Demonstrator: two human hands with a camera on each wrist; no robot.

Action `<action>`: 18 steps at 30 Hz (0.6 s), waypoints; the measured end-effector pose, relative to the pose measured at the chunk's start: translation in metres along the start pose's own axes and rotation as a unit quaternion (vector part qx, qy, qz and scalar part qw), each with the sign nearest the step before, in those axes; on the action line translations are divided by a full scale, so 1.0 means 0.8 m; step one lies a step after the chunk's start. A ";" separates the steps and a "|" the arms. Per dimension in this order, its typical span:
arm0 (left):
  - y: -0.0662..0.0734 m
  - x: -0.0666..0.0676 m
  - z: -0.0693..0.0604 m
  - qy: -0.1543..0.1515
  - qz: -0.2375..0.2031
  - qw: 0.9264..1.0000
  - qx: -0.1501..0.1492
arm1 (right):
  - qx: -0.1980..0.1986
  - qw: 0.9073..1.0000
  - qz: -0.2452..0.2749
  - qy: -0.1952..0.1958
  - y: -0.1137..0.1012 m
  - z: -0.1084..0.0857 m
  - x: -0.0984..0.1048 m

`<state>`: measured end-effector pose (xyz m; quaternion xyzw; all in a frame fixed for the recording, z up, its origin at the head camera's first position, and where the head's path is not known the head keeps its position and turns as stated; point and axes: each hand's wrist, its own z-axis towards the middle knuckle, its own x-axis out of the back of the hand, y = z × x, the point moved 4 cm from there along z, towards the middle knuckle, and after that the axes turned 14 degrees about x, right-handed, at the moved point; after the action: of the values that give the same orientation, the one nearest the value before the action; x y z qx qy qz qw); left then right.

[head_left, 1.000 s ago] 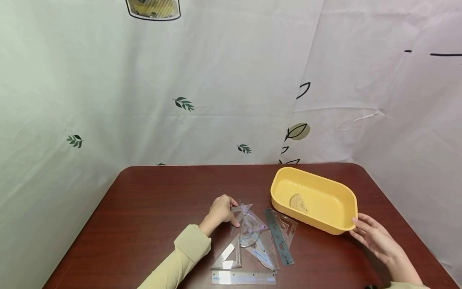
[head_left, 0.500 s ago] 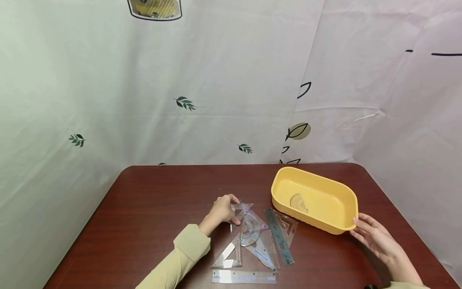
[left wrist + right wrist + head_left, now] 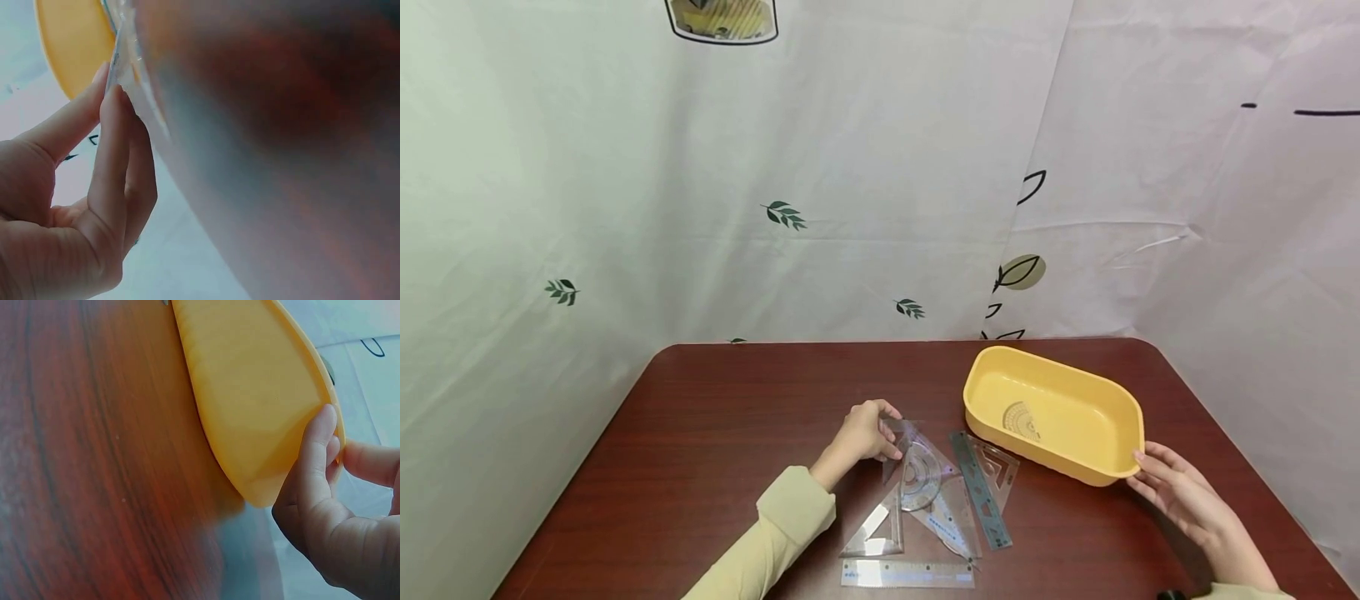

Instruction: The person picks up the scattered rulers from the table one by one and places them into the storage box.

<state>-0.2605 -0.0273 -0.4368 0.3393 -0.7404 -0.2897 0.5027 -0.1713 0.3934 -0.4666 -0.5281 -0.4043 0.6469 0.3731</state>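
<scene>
Clear triangle, apparently tilted further, pinched in left hand; tub in right hand

On a dark red-brown table before a pale, leaf-printed sheet, the left hand, in a rolled yellowish sleeve, pinches a clear piece at the far end of an overlapping pile that includes a set square and a round-patterned protractor. A clear ruler lies crosswise at the pile's near end, and a blue-grey ruler slants to its right, overlapping another set square. Farther right, the right hand holds the near right corner of a yellow tray, in which lies a small protractor.
</scene>
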 end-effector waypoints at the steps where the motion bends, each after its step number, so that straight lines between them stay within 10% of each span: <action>1: 0.003 0.001 -0.001 0.003 0.001 1.000 -0.004 | -0.002 1.000 -0.001 0.000 0.000 0.000 0.000; 18: 0.066 -0.016 -0.021 -0.043 -0.009 0.997 -0.066 | -0.023 1.000 -0.009 0.010 0.000 -0.002 0.004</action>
<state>-0.2527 0.0127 -0.3978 0.2989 -0.7376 -0.3567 0.4892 -0.1699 0.3965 -0.4677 -0.5394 -0.4200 0.6286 0.3708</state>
